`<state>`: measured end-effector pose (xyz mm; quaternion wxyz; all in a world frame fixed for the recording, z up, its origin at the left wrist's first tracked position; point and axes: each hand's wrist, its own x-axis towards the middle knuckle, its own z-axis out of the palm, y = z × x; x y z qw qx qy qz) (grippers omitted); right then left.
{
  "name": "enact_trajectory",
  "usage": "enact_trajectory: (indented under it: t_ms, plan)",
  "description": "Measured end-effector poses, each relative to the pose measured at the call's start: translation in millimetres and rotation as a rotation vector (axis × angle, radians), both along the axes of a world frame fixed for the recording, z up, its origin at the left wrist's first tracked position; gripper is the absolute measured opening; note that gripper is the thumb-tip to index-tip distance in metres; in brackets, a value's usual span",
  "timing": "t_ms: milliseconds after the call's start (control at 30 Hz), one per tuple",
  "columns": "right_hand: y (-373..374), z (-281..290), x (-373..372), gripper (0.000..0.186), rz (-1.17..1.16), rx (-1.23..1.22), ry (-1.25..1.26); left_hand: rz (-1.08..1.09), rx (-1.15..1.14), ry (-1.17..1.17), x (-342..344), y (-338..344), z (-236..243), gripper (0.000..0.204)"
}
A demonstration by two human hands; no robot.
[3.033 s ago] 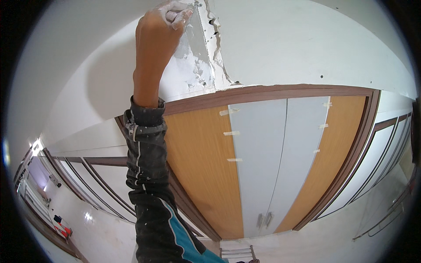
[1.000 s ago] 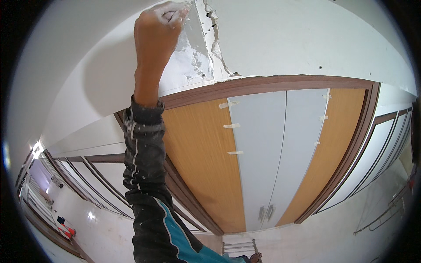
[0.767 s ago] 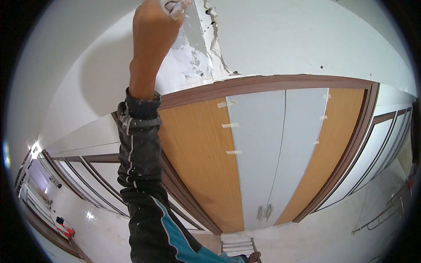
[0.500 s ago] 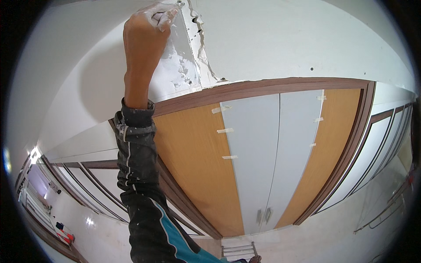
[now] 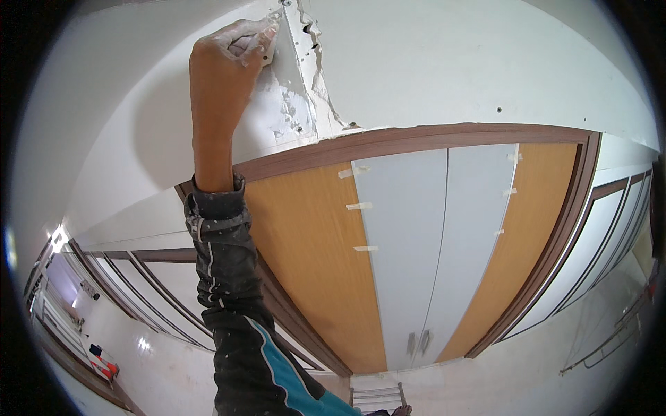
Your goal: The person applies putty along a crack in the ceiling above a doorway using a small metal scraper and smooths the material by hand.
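left hand (image 5: 232, 54), 11 o'clock: fingers pinched tight on a pale flat tool (image 5: 267, 59) | jagged crack (image 5: 320, 83) toward its 4 | best kept flat, pressed evenly | right hand (image 5: 402, 411), near 6: grip unclear

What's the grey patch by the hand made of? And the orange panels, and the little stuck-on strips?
The grey patch looks like smeared putty: matte, with blotchy white edges. The orange panels look like satin wood or laminate, with fine grain lines. The strips are probably masking tape: thin, cream, matte.
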<state>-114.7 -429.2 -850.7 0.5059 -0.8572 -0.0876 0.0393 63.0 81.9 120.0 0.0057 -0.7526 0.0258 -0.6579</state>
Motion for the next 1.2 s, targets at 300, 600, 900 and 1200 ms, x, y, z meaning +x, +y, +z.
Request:
enact_trajectory:
  t_ms: [300,600,900,1200]
  plan:
    - [-1,-7,3,0.022,0.005,0.023,-0.04,-0.1,-0.001,-0.123,14,9,-13,0.022]
    - [-1,-18,-3,0.026,-0.003,0.056,-0.096,0.054,0.217,-0.194,17,6,8,0.022]
    - [-11,-57,-19,0.029,0.003,0.194,-0.222,0.008,-0.057,0.059,2,7,17,0.031]
    - [-20,-50,-11,0.027,0.019,0.184,-0.243,-0.058,0.068,-0.002,10,25,16,0.033]
